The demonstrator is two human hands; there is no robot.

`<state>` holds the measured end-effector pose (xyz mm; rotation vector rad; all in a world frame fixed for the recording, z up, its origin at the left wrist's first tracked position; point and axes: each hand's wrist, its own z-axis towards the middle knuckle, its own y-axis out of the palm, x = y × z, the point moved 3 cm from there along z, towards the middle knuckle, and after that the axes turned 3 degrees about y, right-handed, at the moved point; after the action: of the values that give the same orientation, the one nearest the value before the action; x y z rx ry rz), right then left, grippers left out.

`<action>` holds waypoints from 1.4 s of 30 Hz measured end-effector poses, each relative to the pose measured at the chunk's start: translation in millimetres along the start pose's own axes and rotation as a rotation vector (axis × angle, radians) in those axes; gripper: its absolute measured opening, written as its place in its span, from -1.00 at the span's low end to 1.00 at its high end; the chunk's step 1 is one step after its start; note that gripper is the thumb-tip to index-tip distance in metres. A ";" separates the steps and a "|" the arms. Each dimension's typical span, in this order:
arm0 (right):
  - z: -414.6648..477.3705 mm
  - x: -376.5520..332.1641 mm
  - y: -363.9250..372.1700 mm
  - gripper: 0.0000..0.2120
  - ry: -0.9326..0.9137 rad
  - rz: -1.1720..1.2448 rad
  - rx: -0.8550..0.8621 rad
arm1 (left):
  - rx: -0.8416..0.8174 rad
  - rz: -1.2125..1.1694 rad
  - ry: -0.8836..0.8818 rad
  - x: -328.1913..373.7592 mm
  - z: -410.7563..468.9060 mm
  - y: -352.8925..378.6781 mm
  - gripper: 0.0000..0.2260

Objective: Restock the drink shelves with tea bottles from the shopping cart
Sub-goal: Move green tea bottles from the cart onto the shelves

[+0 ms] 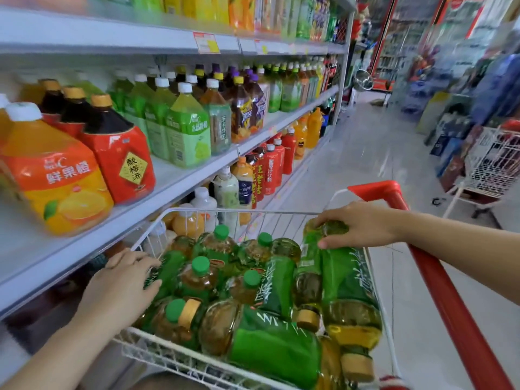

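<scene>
A white wire shopping cart [242, 211] with a red handle [439, 280] stands below me, full of several green-labelled tea bottles [277, 350] with green caps, lying in a heap. My left hand [121, 282] rests on a bottle [166, 273] at the cart's left side, fingers curled over it. My right hand [363, 225] grips the upper end of a large bottle [346, 280] at the cart's far right. The drink shelves [197, 175] run along my left, packed with juice and tea bottles.
On the shelf nearest me stand an orange juice jug [56, 175] and a red plum drink jug [121, 161], then green bottles [188, 130]. A second wire cart [495, 161] stands across the aisle at right. The tiled floor [365, 153] stretches ahead.
</scene>
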<state>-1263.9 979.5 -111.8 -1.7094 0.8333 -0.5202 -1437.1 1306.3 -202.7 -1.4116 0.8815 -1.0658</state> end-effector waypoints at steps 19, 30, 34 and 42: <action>-4.6 -81.0 -88.1 -0.53 -0.174 0.178 -0.026 | 0.061 0.019 -0.005 -1.8 -0.9 6.2 -0.67; 25.8 -106.8 -90.6 -0.62 -0.125 1.161 0.754 | 0.261 -1.363 -0.060 47.3 -23.4 -56.5 -0.47; 33.7 -129.5 -56.0 -0.42 -0.015 1.502 0.547 | 0.224 -1.677 -0.017 55.7 -34.3 -49.9 -0.48; 22.9 -168.2 -11.0 -0.45 -0.095 1.379 0.129 | 0.461 -2.051 0.007 39.7 -32.4 -60.5 -0.35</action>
<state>-1354.9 1122.4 -96.1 -0.7084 1.5918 0.4426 -1458.3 1265.7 -138.1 -1.5845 -1.2667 -2.3879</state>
